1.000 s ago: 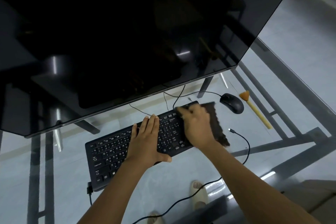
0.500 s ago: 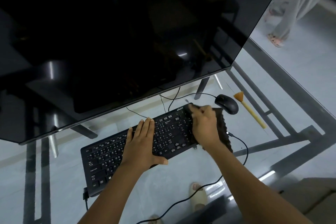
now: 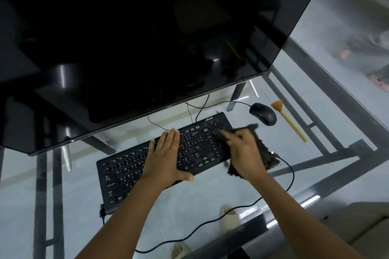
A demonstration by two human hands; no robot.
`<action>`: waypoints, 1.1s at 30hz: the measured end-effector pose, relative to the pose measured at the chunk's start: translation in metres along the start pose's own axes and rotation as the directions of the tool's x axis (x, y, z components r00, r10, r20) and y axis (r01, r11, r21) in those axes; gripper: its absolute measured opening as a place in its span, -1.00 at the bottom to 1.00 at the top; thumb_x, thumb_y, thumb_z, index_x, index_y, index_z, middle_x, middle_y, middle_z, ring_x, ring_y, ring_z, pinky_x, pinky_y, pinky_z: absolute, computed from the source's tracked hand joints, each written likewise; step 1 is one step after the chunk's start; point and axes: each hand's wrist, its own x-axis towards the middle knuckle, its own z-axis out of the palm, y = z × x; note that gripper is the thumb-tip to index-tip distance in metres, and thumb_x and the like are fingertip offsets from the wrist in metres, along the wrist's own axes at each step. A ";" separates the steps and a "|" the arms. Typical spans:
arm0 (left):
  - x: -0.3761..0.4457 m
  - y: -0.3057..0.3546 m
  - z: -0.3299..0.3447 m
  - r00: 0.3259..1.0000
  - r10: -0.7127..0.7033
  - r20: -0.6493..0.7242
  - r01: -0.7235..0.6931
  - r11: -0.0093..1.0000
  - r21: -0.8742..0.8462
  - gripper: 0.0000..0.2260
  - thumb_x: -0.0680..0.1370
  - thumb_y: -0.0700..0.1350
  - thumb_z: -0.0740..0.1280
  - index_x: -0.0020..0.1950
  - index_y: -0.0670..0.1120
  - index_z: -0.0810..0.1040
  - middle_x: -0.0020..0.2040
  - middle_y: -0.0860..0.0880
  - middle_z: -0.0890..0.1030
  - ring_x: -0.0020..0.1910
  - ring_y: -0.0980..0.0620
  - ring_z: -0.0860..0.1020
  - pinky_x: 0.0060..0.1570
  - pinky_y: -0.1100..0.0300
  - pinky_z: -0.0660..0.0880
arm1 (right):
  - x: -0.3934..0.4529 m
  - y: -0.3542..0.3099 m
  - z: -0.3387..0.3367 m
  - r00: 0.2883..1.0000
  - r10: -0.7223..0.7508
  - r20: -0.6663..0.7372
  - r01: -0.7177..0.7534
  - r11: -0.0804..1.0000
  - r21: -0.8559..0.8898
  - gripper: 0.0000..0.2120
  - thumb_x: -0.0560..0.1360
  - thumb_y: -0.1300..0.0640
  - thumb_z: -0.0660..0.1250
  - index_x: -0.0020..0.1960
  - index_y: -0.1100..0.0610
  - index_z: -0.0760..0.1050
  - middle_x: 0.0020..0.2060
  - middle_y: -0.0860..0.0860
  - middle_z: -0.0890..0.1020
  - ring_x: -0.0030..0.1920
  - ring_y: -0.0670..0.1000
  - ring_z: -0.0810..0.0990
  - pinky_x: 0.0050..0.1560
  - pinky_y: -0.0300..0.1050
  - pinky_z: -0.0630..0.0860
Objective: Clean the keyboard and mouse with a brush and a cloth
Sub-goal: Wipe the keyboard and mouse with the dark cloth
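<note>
A black keyboard (image 3: 126, 172) lies slanted on the glass desk (image 3: 200, 202). My left hand (image 3: 164, 157) rests flat on its middle keys, fingers together, thumb at the front edge. My right hand (image 3: 244, 151) grips a dark cloth (image 3: 267, 153) and presses it on the keyboard's right end, over the number pad. A black mouse (image 3: 263, 113) sits just beyond that end. Right of the mouse lies a brush (image 3: 291, 123) with orange bristles and a pale wooden handle.
A large dark monitor (image 3: 147, 38) hangs over the back of the desk. A loose black cable (image 3: 289, 170) runs along the desk at the right. A dark metal frame (image 3: 315, 128) shows through the glass. A person's feet (image 3: 345, 52) show blurred at far right.
My right hand has slid the cloth from the keyboard's far right corner toward me along the right end. My left hand stays put on the keys. The view has shifted slightly.
</note>
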 end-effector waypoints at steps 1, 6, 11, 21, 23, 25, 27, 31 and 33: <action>0.000 0.000 0.000 1.000 -0.001 0.005 0.001 1.000 -0.003 0.21 0.22 0.43 0.39 0.54 -0.04 -0.30 0.55 0.04 -0.28 0.52 0.05 -0.29 0.48 -0.06 -0.25 | -0.001 -0.001 0.001 0.995 0.092 -0.032 -0.091 0.996 0.022 -0.60 0.47 0.40 0.33 0.26 0.14 0.55 -0.07 0.13 0.50 -0.14 0.08 0.50 -0.12 0.05 0.58; 0.000 -0.002 0.001 1.000 -0.003 -0.011 0.003 1.000 -0.006 0.21 0.21 0.43 0.39 0.54 -0.04 -0.29 0.56 0.04 -0.27 0.52 0.05 -0.29 0.48 -0.06 -0.24 | -0.031 -0.023 0.007 0.942 -0.265 0.207 0.271 0.962 -0.001 -0.59 0.44 0.35 0.37 0.23 0.03 0.57 -0.03 0.06 0.50 -0.09 0.06 0.45 -0.03 -0.06 0.50; -0.002 -0.002 0.002 1.000 0.001 -0.006 -0.001 1.000 -0.014 0.21 0.22 0.43 0.40 0.54 -0.03 -0.29 0.56 0.05 -0.27 0.51 0.06 -0.29 0.48 -0.05 -0.24 | -0.031 -0.028 0.010 0.997 -0.028 0.071 0.028 1.000 0.000 -0.59 0.44 0.36 0.39 0.23 0.06 0.58 -0.05 0.07 0.48 -0.09 0.06 0.43 -0.08 -0.02 0.51; 0.000 -0.003 0.003 1.000 0.001 -0.017 -0.002 1.000 -0.010 0.22 0.22 0.43 0.40 0.54 -0.04 -0.29 0.56 0.04 -0.27 0.52 0.05 -0.29 0.49 -0.07 -0.22 | -0.015 -0.044 0.023 0.999 0.025 0.033 -0.023 0.999 -0.048 -0.67 0.52 0.25 0.27 0.26 0.14 0.55 -0.08 0.16 0.52 -0.15 0.12 0.47 -0.13 0.07 0.54; 0.000 -0.003 0.003 1.000 0.007 -0.016 -0.007 1.000 -0.005 0.22 0.21 0.43 0.39 0.54 -0.04 -0.30 0.56 0.04 -0.27 0.52 0.04 -0.29 0.49 -0.08 -0.21 | -0.007 -0.039 0.016 0.986 -0.131 0.106 0.137 0.989 -0.052 -0.69 0.52 0.24 0.31 0.26 0.16 0.55 -0.09 0.16 0.53 -0.15 0.12 0.49 -0.13 -0.01 0.55; -0.001 -0.004 0.004 1.000 0.005 -0.018 -0.006 1.000 -0.001 0.22 0.21 0.44 0.39 0.54 -0.04 -0.30 0.56 0.04 -0.27 0.52 0.04 -0.28 0.49 -0.08 -0.21 | 0.013 -0.028 0.013 0.994 0.105 -0.016 -0.105 0.994 -0.029 -0.70 0.55 0.24 0.29 0.27 0.18 0.55 -0.04 0.19 0.53 -0.10 0.14 0.52 -0.05 -0.04 0.56; 0.000 -0.004 0.006 1.000 0.004 -0.026 -0.004 1.000 -0.001 0.23 0.20 0.44 0.39 0.54 -0.04 -0.30 0.56 0.04 -0.27 0.52 0.04 -0.28 0.49 -0.08 -0.22 | 0.028 -0.026 0.015 0.925 0.359 -0.126 -0.363 0.932 -0.010 -0.71 0.58 0.20 0.23 0.28 0.14 0.54 0.00 0.16 0.51 -0.05 0.14 0.49 0.03 -0.06 0.50; 0.002 -0.004 0.006 0.999 -0.001 -0.038 0.001 1.000 0.010 0.23 0.19 0.46 0.37 0.54 -0.05 -0.30 0.56 0.03 -0.26 0.52 0.04 -0.26 0.49 -0.08 -0.21 | 0.031 -0.046 0.028 1.000 0.018 -0.003 -0.018 0.992 -0.129 -0.70 0.52 0.22 0.32 0.24 0.09 0.57 -0.09 0.11 0.52 -0.13 0.08 0.45 -0.11 -0.08 0.43; 0.002 -0.003 0.006 1.000 -0.004 -0.031 0.004 1.000 0.001 0.23 0.19 0.45 0.38 0.54 -0.04 -0.31 0.55 0.03 -0.27 0.52 0.04 -0.28 0.49 -0.08 -0.21 | 0.047 -0.030 0.019 0.999 0.052 0.002 -0.051 0.991 -0.122 -0.73 0.52 0.26 0.32 0.21 0.12 0.59 -0.10 0.13 0.54 -0.16 0.08 0.48 -0.11 -0.05 0.54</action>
